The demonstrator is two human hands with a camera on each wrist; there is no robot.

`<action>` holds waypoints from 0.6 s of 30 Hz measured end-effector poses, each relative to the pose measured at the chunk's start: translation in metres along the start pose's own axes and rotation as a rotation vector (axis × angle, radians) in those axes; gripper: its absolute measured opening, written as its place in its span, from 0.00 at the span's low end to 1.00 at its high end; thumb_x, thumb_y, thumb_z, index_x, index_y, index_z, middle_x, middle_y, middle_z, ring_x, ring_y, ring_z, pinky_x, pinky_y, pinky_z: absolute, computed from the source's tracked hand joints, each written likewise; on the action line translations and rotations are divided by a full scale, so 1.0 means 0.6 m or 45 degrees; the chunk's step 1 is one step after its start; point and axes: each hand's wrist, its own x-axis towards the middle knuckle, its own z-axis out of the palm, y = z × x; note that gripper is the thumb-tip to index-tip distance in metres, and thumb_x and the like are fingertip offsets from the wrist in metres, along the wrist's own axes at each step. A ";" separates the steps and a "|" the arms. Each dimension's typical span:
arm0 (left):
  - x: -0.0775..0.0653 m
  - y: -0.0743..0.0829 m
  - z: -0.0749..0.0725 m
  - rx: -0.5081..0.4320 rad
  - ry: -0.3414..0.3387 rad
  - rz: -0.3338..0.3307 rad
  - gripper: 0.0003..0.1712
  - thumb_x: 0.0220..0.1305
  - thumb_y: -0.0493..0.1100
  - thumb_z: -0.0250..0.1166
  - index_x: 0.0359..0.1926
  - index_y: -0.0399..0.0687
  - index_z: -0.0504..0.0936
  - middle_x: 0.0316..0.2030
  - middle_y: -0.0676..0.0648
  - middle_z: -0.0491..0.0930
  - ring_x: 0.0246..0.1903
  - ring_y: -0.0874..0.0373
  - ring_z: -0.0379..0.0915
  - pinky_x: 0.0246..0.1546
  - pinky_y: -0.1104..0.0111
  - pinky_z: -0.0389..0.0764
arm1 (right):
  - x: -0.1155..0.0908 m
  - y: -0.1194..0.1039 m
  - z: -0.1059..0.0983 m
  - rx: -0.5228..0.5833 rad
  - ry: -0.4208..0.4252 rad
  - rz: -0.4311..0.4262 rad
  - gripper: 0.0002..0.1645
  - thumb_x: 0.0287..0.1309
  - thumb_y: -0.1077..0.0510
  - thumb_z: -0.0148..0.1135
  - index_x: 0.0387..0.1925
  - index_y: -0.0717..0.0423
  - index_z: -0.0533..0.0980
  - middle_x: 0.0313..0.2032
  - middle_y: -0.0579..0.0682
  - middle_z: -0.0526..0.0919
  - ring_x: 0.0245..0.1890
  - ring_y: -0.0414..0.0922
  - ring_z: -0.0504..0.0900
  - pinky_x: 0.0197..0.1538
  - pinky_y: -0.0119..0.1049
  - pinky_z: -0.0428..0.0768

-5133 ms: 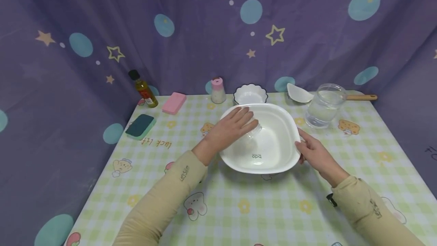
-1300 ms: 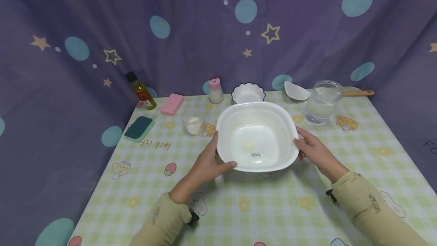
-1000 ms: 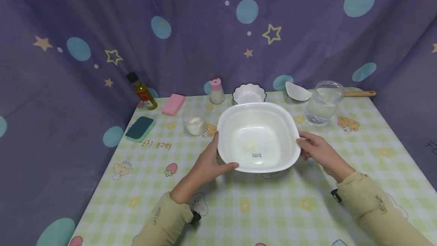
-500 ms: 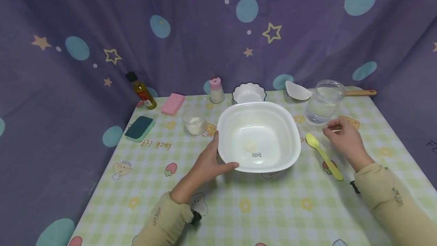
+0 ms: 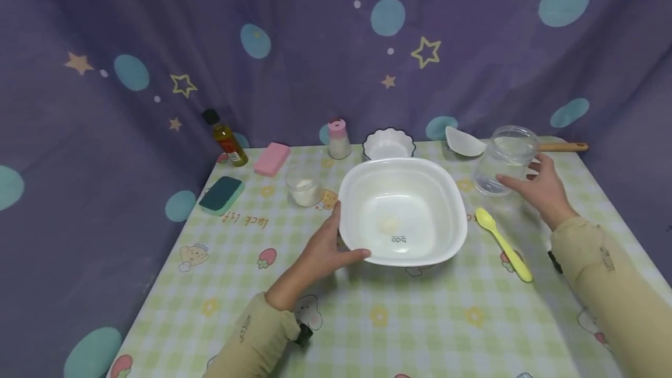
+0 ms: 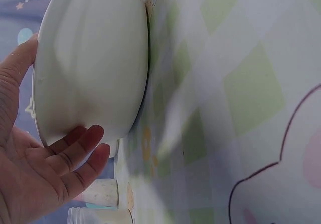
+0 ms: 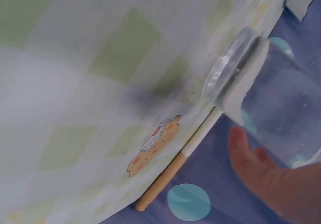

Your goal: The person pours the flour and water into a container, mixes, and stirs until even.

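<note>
In the head view a white basin (image 5: pixel 404 214) sits mid-table, with a pale patch on its floor. My left hand (image 5: pixel 322 249) holds its near left corner, thumb on the rim and other fingers against the outer wall, as the left wrist view shows of the hand (image 6: pixel 55 158). My right hand (image 5: pixel 543 191) is spread beside a clear jar (image 5: pixel 501 165) of water, thumb in front and fingers at its right side. The right wrist view has that hand (image 7: pixel 271 174) close to the jar (image 7: pixel 286 103); contact is unclear. A yellow-green spoon (image 5: pixel 504 244) lies right of the basin.
Behind the basin stand a scalloped white dish (image 5: pixel 388 143) and a pink-topped shaker (image 5: pixel 338 139). A white-headed utensil (image 5: pixel 464 143) with a wooden handle lies behind the jar. Leftward are a cup (image 5: pixel 304 185) of white powder, a pink sponge (image 5: pixel 272 159), a green sponge (image 5: pixel 221 195) and an oil bottle (image 5: pixel 227 139).
My left hand has left the powder cup on the table and taken the basin's corner. My right hand has let go of the basin's right rim and moved to the jar, uncovering the spoon.
</note>
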 end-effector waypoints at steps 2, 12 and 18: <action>0.000 0.001 -0.001 -0.001 -0.003 -0.004 0.70 0.48 0.58 0.77 0.78 0.54 0.38 0.75 0.48 0.50 0.72 0.57 0.48 0.67 0.53 0.58 | 0.010 0.002 0.001 0.037 -0.020 -0.006 0.70 0.56 0.37 0.66 0.76 0.56 0.28 0.74 0.69 0.40 0.68 0.71 0.49 0.63 0.65 0.57; -0.001 0.000 0.002 0.020 -0.001 0.000 0.70 0.48 0.58 0.77 0.78 0.53 0.38 0.75 0.48 0.49 0.72 0.56 0.48 0.67 0.52 0.58 | 0.045 0.008 0.008 0.085 0.014 -0.049 0.73 0.53 0.41 0.71 0.76 0.49 0.26 0.75 0.65 0.35 0.73 0.64 0.38 0.70 0.60 0.44; -0.001 0.001 0.001 0.010 0.005 0.010 0.70 0.47 0.57 0.78 0.78 0.54 0.38 0.75 0.48 0.50 0.71 0.57 0.48 0.67 0.53 0.58 | 0.056 0.011 0.013 0.106 0.029 -0.016 0.75 0.52 0.41 0.72 0.75 0.51 0.24 0.75 0.65 0.32 0.73 0.63 0.36 0.71 0.58 0.42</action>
